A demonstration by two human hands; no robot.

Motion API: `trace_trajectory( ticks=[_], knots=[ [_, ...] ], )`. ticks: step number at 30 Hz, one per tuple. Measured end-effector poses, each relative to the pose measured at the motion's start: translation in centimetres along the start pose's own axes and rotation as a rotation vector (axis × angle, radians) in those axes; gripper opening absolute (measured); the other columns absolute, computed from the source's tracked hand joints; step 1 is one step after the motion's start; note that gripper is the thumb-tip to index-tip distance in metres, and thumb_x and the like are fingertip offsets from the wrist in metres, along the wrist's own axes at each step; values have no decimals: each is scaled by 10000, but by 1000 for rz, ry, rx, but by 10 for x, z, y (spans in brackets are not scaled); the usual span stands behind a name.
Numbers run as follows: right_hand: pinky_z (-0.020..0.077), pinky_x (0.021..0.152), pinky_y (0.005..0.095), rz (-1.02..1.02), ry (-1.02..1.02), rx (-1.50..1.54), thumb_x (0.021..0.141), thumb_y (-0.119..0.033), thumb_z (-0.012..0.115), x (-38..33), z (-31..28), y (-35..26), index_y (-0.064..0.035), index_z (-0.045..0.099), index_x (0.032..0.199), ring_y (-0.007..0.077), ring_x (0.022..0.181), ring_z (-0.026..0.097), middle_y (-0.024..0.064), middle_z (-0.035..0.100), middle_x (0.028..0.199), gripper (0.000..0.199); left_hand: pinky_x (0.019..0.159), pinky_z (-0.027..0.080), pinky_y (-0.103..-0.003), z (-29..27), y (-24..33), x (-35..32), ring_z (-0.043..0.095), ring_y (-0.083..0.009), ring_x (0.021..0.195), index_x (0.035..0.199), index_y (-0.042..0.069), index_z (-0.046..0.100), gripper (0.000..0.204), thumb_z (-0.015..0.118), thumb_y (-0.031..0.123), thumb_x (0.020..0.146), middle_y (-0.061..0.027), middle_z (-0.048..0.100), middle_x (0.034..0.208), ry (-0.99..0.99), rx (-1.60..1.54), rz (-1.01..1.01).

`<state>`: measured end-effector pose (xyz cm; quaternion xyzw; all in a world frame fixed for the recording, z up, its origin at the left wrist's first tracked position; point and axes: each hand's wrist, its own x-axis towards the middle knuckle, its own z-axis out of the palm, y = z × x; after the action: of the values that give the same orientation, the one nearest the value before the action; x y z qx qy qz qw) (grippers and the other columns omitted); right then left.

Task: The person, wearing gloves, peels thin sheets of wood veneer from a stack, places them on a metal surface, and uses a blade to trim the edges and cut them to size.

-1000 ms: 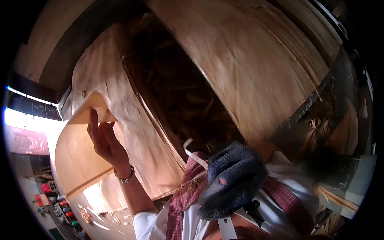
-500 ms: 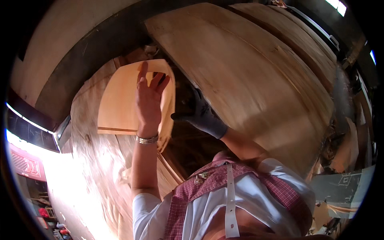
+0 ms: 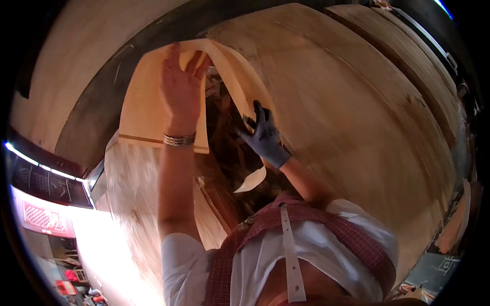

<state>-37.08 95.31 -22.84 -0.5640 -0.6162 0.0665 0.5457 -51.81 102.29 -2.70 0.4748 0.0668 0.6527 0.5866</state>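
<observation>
One bare left hand [image 3: 181, 94] lies open against a bent wood sheet [image 3: 140, 97]; I can't tell if the gloved right hand [image 3: 265, 136] grips it.

Shows yellow-tan on veneer sheet [image 3: 140, 102], upper left; blue-grey on glove [image 3: 269, 144], centre; dark-red check on apron [image 3: 218, 270], bottom.

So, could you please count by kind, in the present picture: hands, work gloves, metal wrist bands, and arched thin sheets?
Hands: 2 (bare left hand, gloved right hand)
Work gloves: 1 (grey-blue glove)
Metal wrist bands: 1 (metal wrist band)
Arched thin sheets: 1 (tan sheet)
Total: 5
</observation>
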Motion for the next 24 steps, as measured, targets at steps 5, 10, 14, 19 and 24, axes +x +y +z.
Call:
trace_trajectory(
  ticks=[5, 10, 14, 19, 24],
  knots=[
    [493, 686, 365, 87, -121, 201, 817, -333, 739, 166, 68, 90, -64, 615, 1100, 240, 780, 596, 94, 627, 909, 409, 1058, 418, -535, -85, 24, 164, 485, -373, 1219, 1308, 34, 454, 410, 377, 323, 1029, -67, 424, 1375, 3, 70, 73],
    [375, 500, 219, 495, -608, 179, 790, -477, 755, 316, 24, 68, -79, 638, 1060, 60, 620, 438, -35, 544, 795, 495, 1010, 466, -483, -183, 17, 295, 521, -327, 1172, 1393, 37, 381, 481, 407, 341, 1021, -103, 422, 1398, 128, 404, -5],
    [462, 591, 247, 430, -501, -337, 782, -450, 766, 416, -10, 47, -29, 623, 1193, 86, 717, 536, 17, 646, 914, 605, 933, 511, -435, -259, -23, 392, 563, -287, 1100, 1468, 47, 299, 608, 474, 392, 998, -120, 426, 1417, -57, 437, -99],
    [444, 983, 320, 248, -382, -527, 829, -325, 753, 508, -41, 30, -11, 586, 1260, 208, 1079, 588, 104, 646, 1158, 558, 857, 533, -433, -292, -92, 473, 582, -288, 1062, 1327, 21, 446, 562, 504, 454, 974, -100, 469, 1362, -94, 344, -441],
    [510, 850, 396, 7, -228, -1319, 886, -303, 649, 563, -20, 109, -109, 657, 1122, 325, 973, 637, 117, 658, 1096, 306, 914, 504, -484, -332, -197, 565, 551, -328, 1095, 1192, -6, 546, 594, 378, 529, 996, -106, 507, 1187, -90, 216, -824]
  ],
)
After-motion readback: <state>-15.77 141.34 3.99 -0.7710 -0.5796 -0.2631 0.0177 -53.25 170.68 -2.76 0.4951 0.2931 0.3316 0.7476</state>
